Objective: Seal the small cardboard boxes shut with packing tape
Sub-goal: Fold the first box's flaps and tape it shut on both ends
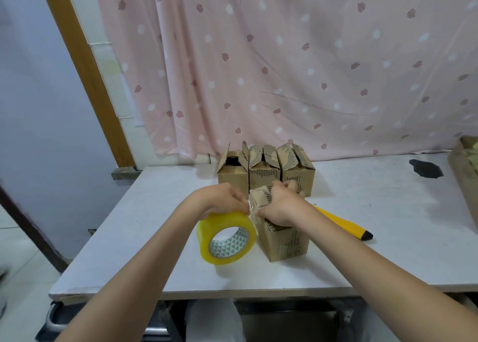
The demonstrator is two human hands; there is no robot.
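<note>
A small cardboard box (287, 240) stands near the middle of the white table (375, 238). My right hand (283, 207) lies over its top with fingers curled on the flaps, thumb and finger pinching a short clear strip of tape at the box's left edge. My left hand (222, 199) grips the top of a yellow roll of packing tape (226, 238), which stands on edge just left of the box. Three more small boxes (263, 171) with their flaps up stand in a row behind.
A yellow utility knife (344, 224) lies on the table right of the box, partly under my right forearm. A larger cardboard box (465, 176) sits at the right edge. A dark stain (425, 169) marks the table. A pink curtain (284, 64) hangs behind.
</note>
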